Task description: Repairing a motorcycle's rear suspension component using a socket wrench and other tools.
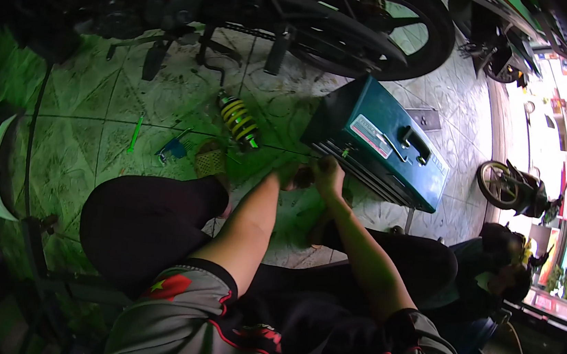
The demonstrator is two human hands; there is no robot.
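Observation:
Both my arms reach forward between my knees. My left hand [293, 177] is closed, its fingers in shadow, and my right hand [327, 172] is a fist right beside it. What they hold, if anything, is too dark to make out. Just past my right hand stands a teal metal toolbox [404, 178] with a black handle on its lid. A shock absorber [238, 118] with a yellow coil spring lies on the tiles, ahead and left of my hands.
A motorcycle with a black rear wheel [443, 38] spans the far side. On the floor to the left lie a thin wrench [136, 132] and a small blue tool [176, 148]. A parked motorbike [520, 190] shows at the right, near a bright street.

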